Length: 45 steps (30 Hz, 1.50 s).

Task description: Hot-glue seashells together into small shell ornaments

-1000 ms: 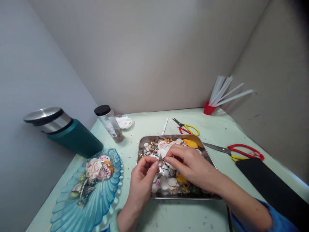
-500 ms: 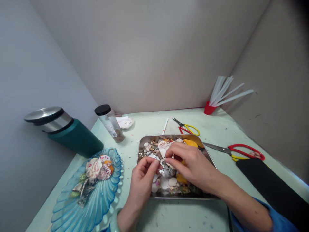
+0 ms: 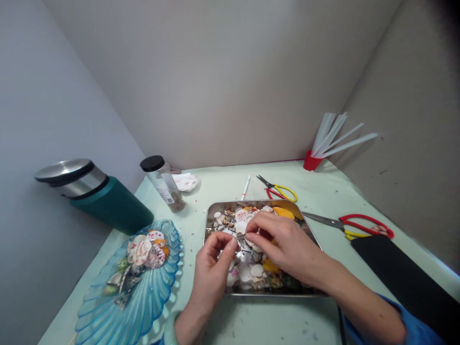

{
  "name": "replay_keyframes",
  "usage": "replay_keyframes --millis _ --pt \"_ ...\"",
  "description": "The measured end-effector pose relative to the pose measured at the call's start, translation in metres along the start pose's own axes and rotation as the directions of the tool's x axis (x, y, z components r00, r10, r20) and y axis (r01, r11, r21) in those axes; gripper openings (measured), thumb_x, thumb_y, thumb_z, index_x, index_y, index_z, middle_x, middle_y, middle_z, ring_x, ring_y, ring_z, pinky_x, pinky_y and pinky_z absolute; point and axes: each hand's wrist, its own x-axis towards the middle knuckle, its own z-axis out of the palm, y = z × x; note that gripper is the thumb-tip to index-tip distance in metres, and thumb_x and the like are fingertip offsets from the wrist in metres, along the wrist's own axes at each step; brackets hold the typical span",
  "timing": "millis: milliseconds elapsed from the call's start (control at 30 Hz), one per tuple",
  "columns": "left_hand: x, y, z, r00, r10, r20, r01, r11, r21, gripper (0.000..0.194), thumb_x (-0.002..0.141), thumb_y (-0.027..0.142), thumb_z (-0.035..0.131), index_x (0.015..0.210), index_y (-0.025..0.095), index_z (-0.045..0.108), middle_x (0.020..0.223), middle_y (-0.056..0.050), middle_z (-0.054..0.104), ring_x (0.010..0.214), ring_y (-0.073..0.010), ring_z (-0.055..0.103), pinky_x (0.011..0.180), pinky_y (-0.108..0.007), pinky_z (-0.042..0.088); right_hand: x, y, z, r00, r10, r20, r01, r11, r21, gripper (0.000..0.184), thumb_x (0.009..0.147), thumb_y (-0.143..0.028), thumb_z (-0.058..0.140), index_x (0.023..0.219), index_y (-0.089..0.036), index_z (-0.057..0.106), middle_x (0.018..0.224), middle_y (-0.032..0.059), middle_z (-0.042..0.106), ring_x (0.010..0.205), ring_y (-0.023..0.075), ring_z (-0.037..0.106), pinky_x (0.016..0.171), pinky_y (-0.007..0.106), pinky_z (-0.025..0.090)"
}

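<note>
Over a metal tray [image 3: 273,294] of mixed seashells [image 3: 242,215], my two hands meet nearly fingertip to fingertip. My right hand [image 3: 287,245] is closed in a pinch on a tiny brownish-grey piece [image 3: 240,236], perhaps a bit of shell; its kind is too small to tell. Thumb and forefinger of my left hand [image 3: 210,268] are pressed together just left of that piece, and what they hold is hidden. White, striped and orange shells lie beneath, partly covered by my right hand.
At left stand a blue shell-shaped dish [image 3: 143,306] bearing shells, a green bottle [image 3: 115,206] and a black-lidded jar [image 3: 167,187]. Behind the tray lie a marker [image 3: 246,188] and small scissors [image 3: 276,188]. Rightward are large scissors [image 3: 362,224], a black slab [image 3: 402,268] and a red cup [image 3: 312,161] with white sticks.
The tiny piece between my fingertips has turned and now shows a darker face. Otherwise both hands stay almost in place over the tray.
</note>
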Motion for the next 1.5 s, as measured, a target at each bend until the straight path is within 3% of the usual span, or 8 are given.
replay_keyframes --millis 300,567,933,1500 --pt "-0.0013 0.0014 -0.0005 0.999 -0.014 0.042 0.014 1.0 0.014 0.021 0.086 0.036 0.06 0.077 0.017 0.058 0.066 0.002 0.056 0.063 -0.0111 0.049 0.06 -0.02 0.04 0.0 0.0013 0.003 0.999 -0.036 0.012 0.036 0.999 0.001 0.014 0.092 -0.017 0.052 0.079 -0.019 0.058 0.079 -0.0005 0.058 0.074 0.0137 0.053 0.067 0.026 0.038" --pt "-0.0016 0.0021 0.0007 0.999 0.009 -0.032 -0.008 1.0 0.009 0.019 0.08 0.035 0.067 0.085 0.018 0.064 0.069 0.001 0.059 0.063 -0.0117 0.05 0.058 -0.02 0.04 0.0002 0.0006 0.0014 1.0 -0.014 0.017 0.014 1.0 -0.008 0.017 0.092 -0.018 0.05 0.077 -0.019 0.057 0.075 -0.0009 0.057 0.069 0.0134 0.051 0.063 0.027 0.036" --pt "-0.0001 -0.0014 -0.0003 0.998 -0.041 -0.043 0.036 0.994 -0.103 0.018 0.079 0.034 0.068 0.079 0.016 0.065 0.068 0.002 0.059 0.064 -0.0106 0.052 0.06 -0.019 0.041 0.0013 -0.0013 -0.0009 0.999 -0.033 0.028 0.032 0.999 0.025 0.013 0.091 -0.017 0.052 0.081 -0.019 0.061 0.078 -0.0005 0.06 0.073 0.014 0.054 0.066 0.026 0.039" --pt "-0.0001 0.0061 0.0018 0.998 -0.061 -0.021 0.059 0.995 -0.081 0.019 0.075 0.034 0.071 0.078 0.017 0.065 0.068 0.001 0.059 0.062 -0.0116 0.051 0.057 -0.02 0.04 -0.0013 -0.0019 -0.0022 0.998 -0.043 0.038 0.044 0.999 -0.01 0.014 0.091 -0.015 0.05 0.08 -0.019 0.058 0.077 -0.0001 0.058 0.071 0.0141 0.053 0.065 0.027 0.037"
